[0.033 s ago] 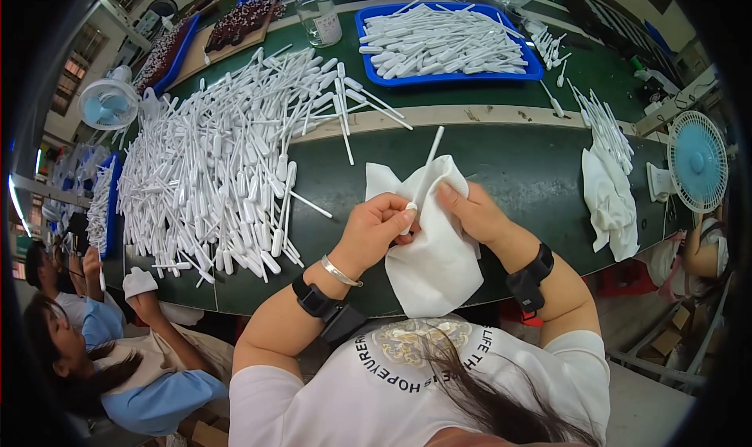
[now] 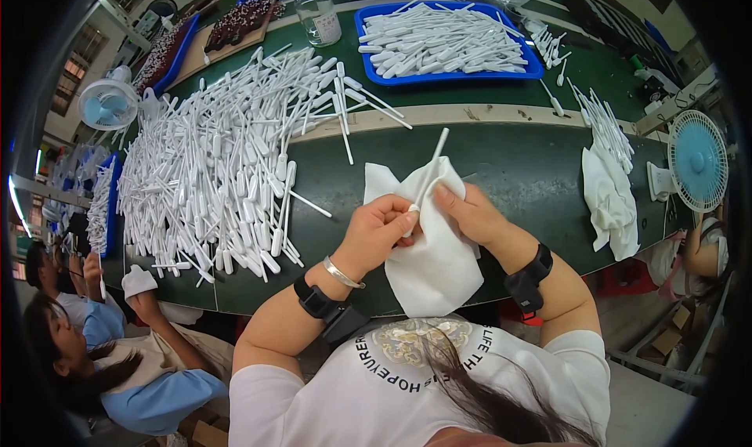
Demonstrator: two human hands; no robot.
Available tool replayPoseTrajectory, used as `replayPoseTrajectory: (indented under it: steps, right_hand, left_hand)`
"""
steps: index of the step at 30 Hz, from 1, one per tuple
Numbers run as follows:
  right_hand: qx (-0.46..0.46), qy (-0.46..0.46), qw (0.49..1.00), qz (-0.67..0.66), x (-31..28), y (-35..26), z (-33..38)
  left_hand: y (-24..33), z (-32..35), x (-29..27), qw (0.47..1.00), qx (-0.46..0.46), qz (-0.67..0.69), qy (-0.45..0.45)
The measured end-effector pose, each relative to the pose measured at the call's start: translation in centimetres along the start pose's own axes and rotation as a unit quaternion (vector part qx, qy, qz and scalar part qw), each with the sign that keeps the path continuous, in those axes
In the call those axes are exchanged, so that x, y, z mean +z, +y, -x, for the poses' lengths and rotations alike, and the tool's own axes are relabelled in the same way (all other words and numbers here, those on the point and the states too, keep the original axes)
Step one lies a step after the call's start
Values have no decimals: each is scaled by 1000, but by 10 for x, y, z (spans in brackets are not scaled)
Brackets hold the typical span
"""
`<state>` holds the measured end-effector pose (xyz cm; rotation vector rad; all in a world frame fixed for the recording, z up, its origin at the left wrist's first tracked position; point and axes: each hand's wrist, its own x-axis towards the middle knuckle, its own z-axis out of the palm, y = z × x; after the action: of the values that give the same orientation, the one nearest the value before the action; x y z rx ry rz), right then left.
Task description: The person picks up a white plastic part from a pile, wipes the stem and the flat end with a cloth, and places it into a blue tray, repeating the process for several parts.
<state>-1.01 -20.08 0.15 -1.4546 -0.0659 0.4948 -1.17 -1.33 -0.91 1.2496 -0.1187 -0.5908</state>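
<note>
Across the room's middle runs a dark green worktable (image 2: 533,173), the largest thing before me. On its left spreads a tangled heap of white droppers (image 2: 219,157), and at the far side a blue tray (image 2: 458,78) holds more of them. A small fan (image 2: 697,161) stands at the right, with a crumpled spare cloth (image 2: 611,200) nearer the worker. The white cloth (image 2: 431,278) in use hangs from the right hand (image 2: 474,212), whose thumb and fingers are closed on its upper folds. Opposite, the left hand (image 2: 380,226) has thumb and forefinger pinched together on the near end of a single dropper (image 2: 442,143). That dropper slants up and away between the hands, its stem rising past the cloth's fold.

I'd judge it very light, smooth enough to slip, with a stem that would bend if squeezed sideways; the thicker bulb, probably soft, looks the better place to hold. The cloth seems limp, best gripped close to the dropper.

As for room, the widest stretch lies to the right, between the right hand and the spare cloth. Leftward, stray stems jut from the heap. A raised pale strip (image 2: 501,115) bounds the far side, and the table's front edge runs close to the worker's body.
</note>
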Motion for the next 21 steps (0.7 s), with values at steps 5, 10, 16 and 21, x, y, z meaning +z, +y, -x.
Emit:
replayPoseTrajectory:
  steps: [5, 10, 16, 21]
  right_hand:
    - [-32, 1, 999, 27, 21, 4, 5]
    - [-95, 79, 992, -28, 22, 5, 5]
    - [-6, 170, 972, -159, -12, -18, 0]
    - [-55, 83, 987, -126, 14, 2, 3]
  left_hand:
    - [-14, 1, 16, 974, 136, -167, 76]
    - [-10, 4, 24, 922, 199, -323, 74]
    - [-7, 10, 20, 917, 151, -370, 3]
    - [-5, 0, 14, 1000, -16, -1, -4]
